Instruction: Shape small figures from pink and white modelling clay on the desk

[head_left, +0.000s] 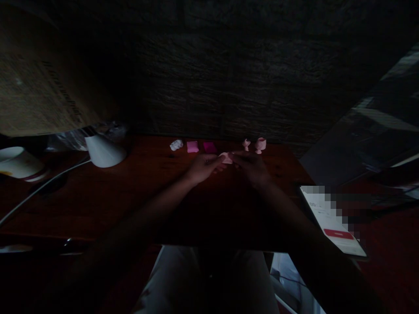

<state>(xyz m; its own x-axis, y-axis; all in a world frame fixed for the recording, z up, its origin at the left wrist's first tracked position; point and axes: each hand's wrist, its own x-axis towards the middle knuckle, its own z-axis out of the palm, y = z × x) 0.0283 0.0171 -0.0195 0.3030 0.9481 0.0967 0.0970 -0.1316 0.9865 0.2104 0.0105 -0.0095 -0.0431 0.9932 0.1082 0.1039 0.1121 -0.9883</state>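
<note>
Between both hands is a small piece of pale pink modelling clay [225, 158], held just above the table. My left hand [203, 168] pinches its left side with thumb and fingers. On its right side the fingers of my right hand [250, 165] are closed. Beyond the hands lie a white lump [176, 145], a pink square block [192, 146] and a magenta block [210, 147], in a row. Two pink clay shapes stand behind my right hand: a small stemmed one [246, 144] and a larger goblet-like cup [260, 145]. Dim light hides fine detail.
A white lamp base [104, 150] with a cable and a paper cup [21, 163] stand on the left of the wooden table [131, 196]. A cardboard box [49, 83] looms above them. At the right edge is a lit phone or tablet [340, 235]. A stone-textured wall closes the back.
</note>
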